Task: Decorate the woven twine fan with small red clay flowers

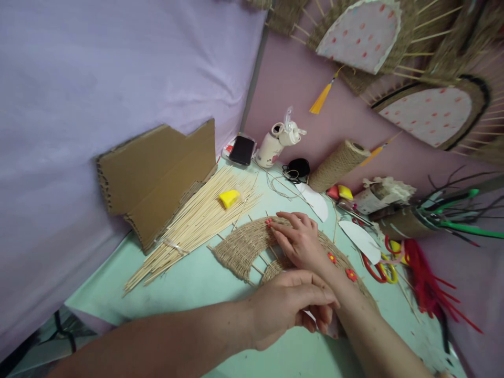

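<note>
One woven jute fan (241, 247) lies mid-scene on the bench (185, 289), two red flowers (351, 274) on its right side. The right hand (301, 244) spreads its grip over the far part, fingertips at one small red piece (269, 222); the left hand (289, 304) curls nearer, whether pinching anything I cannot tell.

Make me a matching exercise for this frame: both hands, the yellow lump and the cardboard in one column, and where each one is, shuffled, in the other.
Column one
1. Right hand
2. Left hand
3. Yellow lump
4. Cardboard

Column two
A. Lying on the thin sticks
B. Fingertips by small red pieces on the woven arch
C. Standing in front of the lilac cloth
D. Loosely curled, lower in the picture than the other hand

Right pairs: 1-B, 2-D, 3-A, 4-C
</note>
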Available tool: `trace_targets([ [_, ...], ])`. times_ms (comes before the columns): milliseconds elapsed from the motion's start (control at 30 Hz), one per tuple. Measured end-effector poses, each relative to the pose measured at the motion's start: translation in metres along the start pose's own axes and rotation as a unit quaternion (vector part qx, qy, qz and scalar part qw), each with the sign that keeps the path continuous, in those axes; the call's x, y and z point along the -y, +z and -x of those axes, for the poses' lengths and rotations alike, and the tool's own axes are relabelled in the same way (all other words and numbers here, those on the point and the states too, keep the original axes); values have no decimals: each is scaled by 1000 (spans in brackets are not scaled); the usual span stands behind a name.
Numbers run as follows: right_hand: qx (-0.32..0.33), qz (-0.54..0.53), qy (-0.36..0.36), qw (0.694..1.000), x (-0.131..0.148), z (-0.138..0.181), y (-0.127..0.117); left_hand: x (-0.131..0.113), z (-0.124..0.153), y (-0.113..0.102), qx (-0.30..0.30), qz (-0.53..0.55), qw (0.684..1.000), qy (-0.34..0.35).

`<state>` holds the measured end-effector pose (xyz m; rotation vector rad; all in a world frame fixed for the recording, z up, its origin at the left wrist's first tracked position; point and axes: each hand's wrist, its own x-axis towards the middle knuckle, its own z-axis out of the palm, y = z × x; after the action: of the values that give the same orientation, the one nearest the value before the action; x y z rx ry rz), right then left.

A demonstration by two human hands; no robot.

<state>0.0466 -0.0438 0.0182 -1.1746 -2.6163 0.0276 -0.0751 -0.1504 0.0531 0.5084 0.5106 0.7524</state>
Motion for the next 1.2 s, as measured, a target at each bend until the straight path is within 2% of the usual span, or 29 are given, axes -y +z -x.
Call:
trace_targets([
  [167, -69, -35, 52, 996, -1, 16, -27, -2, 2, 4, -9, -45, 999, 10],
  [233, -96, -56, 80, 991, 0, 31, -43, -2, 4, 6, -24, -113, 993, 32],
  [300, -125, -83, 110, 982, 2, 50, -56, 0, 6, 7, -42, -239, 966, 87],
  [367, -167, -115, 138, 970, 5, 69, -65, 4, 6, 5, -65, -404, 896, 174],
  [433, -205, -148, 163, 954, 6, 86, -69, 8, 5, 1, -89, -550, 794, 243],
  [500, -227, -177, 184, 940, 6, 98, -67, 11, 1, -4, -112, -649, 712, 246],
  [567, -230, -199, 196, 932, 4, 104, -62, 14, -4, -10, -131, -709, 660, 214],
  [633, -227, -215, 199, 929, 1, 107, -58, 16, -10, -15, -130, -738, 635, 185],
  [733, -233, -235, 194, 924, -2, 111, -52, 17, -18, -21, -121, -754, 626, 158],
  [833, -241, -240, 191, 921, -3, 117, -51, 16, -23, -26, -111, -750, 634, 150],
  [900, -244, -241, 189, 920, -2, 121, -53, 13, -26, -28, -116, -734, 647, 170],
  [1067, -248, -269, 173, 914, 3, 126, -61, 6, -27, -32, -183, -661, 687, 238],
  [1200, -223, -319, 165, 906, 10, 124, -61, 7, -26, -37, -186, -632, 705, 262],
])
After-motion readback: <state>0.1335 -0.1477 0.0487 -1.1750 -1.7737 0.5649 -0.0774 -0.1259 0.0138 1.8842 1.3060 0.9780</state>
